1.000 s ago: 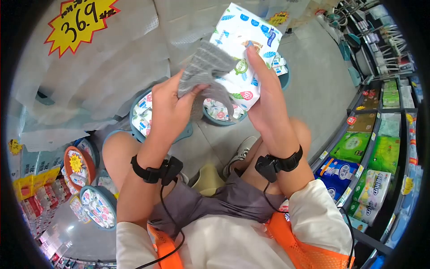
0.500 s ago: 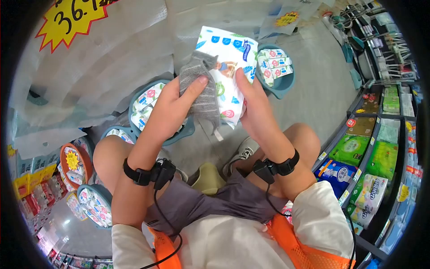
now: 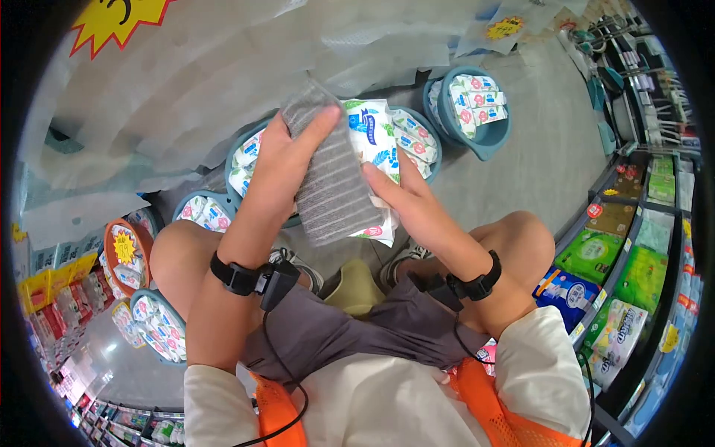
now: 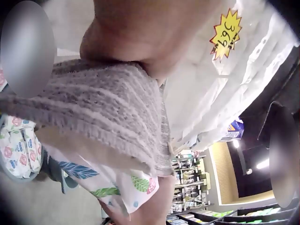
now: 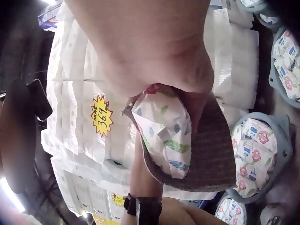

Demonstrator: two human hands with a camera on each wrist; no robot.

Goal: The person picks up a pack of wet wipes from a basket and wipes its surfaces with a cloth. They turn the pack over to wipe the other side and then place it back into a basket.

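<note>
In the head view my left hand (image 3: pixel 289 160) grips a grey striped cloth (image 3: pixel 335 197), thumb on top near its upper edge. A white soft pack (image 3: pixel 380 141) with blue and green leaf print stands behind the cloth, partly covered by it. My right hand (image 3: pixel 410 190) holds the pack's right side, thumb across its front by the cloth's edge. From the left wrist, the cloth (image 4: pixel 103 108) drapes over the pack (image 4: pixel 117 187). Seen from the right wrist, the cloth (image 5: pixel 211 150) wraps around one side of the pack (image 5: pixel 164 129).
Blue tubs (image 3: pixel 497 140) full of small printed packs stand on the floor ahead and at left, near an orange tub (image 3: pixel 147 242). A plastic-wrapped stack (image 3: pixel 216 67) rises in front. Shelves with tissue packs (image 3: pixel 590 252) line the right side.
Both hands have come lower. The cloth, bunched at the pack's left side before, now spreads flat over much of its front. My right thumb has moved to the cloth's edge.
</note>
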